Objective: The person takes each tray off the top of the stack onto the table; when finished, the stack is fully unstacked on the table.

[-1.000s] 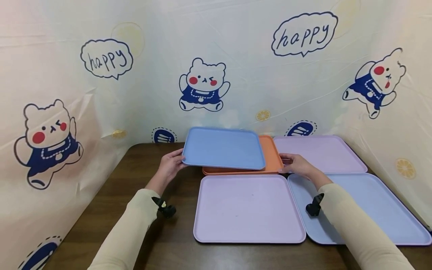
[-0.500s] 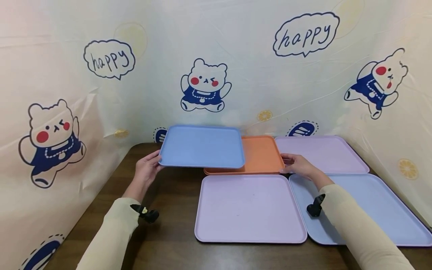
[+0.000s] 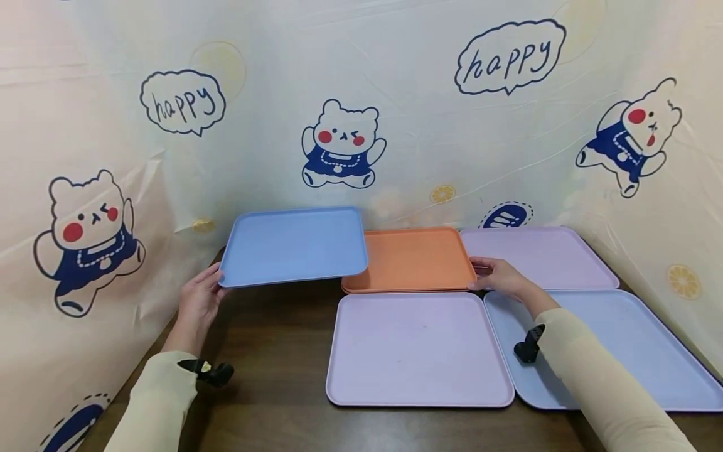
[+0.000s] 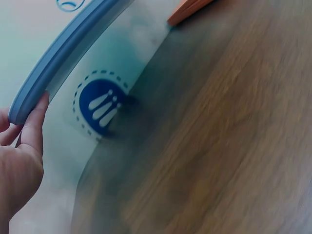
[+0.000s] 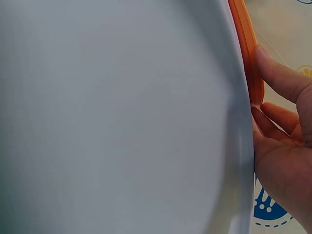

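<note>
Arms point(image 3: 152, 402) reach fwd & well apart, R hand point(image 3: 499, 276) turned inward w/ thumb point(image 5: 282, 80) opp. fingers point(image 5: 279, 116) in a pinch, L hand point(image 3: 199, 301) pinching too.

From here I see the table point(image 3: 271, 376) bearing an orange tray point(image 3: 418, 257) at the right hand point(image 3: 501, 276), lavender trays point(image 3: 418, 348) beyond and nearer, a pale blue tray point(image 3: 632, 345) rightward.
</note>
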Tool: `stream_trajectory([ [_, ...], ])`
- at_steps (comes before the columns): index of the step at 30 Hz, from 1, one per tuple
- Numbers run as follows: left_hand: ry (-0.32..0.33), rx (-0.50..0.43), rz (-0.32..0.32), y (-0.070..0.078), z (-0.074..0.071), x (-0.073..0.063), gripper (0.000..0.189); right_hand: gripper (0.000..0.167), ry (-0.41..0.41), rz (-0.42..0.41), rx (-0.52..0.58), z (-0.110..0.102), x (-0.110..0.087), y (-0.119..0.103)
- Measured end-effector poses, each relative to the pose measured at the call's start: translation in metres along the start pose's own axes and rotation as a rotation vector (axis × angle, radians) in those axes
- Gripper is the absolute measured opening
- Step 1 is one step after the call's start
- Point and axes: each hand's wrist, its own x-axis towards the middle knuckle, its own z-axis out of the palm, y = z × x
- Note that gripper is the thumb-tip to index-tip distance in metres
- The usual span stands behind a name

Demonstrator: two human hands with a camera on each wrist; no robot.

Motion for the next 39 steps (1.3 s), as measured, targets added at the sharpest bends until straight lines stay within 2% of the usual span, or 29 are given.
stream_trajectory([
  [4, 0.048, 0.001, 0.012, 0.008, -0.014, -0.002, 0.021, 0.082, -0.004, -0.006, -0.008, 0.0, 0.0, -0.001],
  [11, 0.204, 0.047, -0.02, 0.014, -0.027, -0.004, 0.026, 0.082, -0.007, -0.019, -0.017, 0.0, -0.002, -0.002],
  [17, 0.32, 0.13, -0.038, 0.014, -0.037, -0.001, 0.024, 0.082, -0.008, -0.032, -0.017, -0.001, -0.001, -0.003],
  [25, 0.483, 0.164, -0.016, 0.007, -0.052, 0.007, 0.018, 0.082, 0.004, -0.012, -0.019, 0.0, 0.0, 0.0],
  [31, 0.48, 0.121, 0.0, 0.004, -0.061, 0.012, 0.019, 0.082, 0.01, -0.001, -0.022, 0.002, -0.001, -0.002],
  [36, 0.464, 0.152, -0.021, 0.004, -0.063, 0.013, 0.022, 0.082, 0.008, 0.004, -0.024, 0.002, -0.002, -0.003],
  [39, 0.456, 0.168, -0.043, 0.004, -0.064, 0.014, 0.015, 0.082, 0.008, 0.001, -0.029, 0.002, -0.002, -0.004],
])
